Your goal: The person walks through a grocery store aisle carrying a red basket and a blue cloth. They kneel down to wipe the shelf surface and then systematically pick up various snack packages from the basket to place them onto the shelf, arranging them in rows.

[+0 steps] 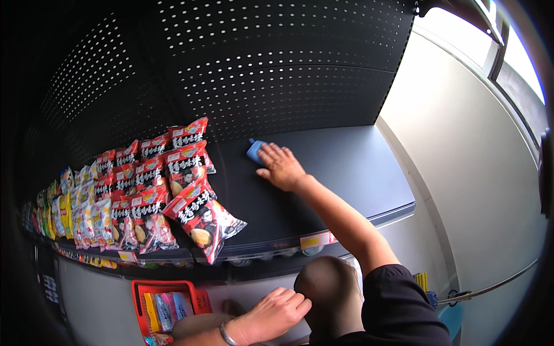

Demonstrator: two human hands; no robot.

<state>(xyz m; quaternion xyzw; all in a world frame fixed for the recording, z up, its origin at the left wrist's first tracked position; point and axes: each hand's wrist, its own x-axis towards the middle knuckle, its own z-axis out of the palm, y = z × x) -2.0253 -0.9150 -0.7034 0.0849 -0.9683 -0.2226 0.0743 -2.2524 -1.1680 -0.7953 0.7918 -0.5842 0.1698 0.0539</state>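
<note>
My right hand (281, 168) reaches out over the dark shelf (340, 164) and presses a blue cloth (254, 151) down on its surface, near the perforated back panel. Its fingers cover much of the cloth, with the thumb to the near side. My left hand (276, 314), a bracelet (227, 333) at its wrist, rests against my bent knee (329, 288) with its fingers curled in; nothing shows in it. Just left of the cloth stand several rows of red and black snack bags (149, 173). The nearest bag (203, 216) leans out over the shelf's front edge.
Yellow and white snack bags (86, 213) line the shelf farther left. Below the front edge, a red basket (136, 294) holds colourful packages. A price label (316, 240) sits on the shelf's edge. A pale wall (479, 173) and a metal rod (490, 290) are at the right.
</note>
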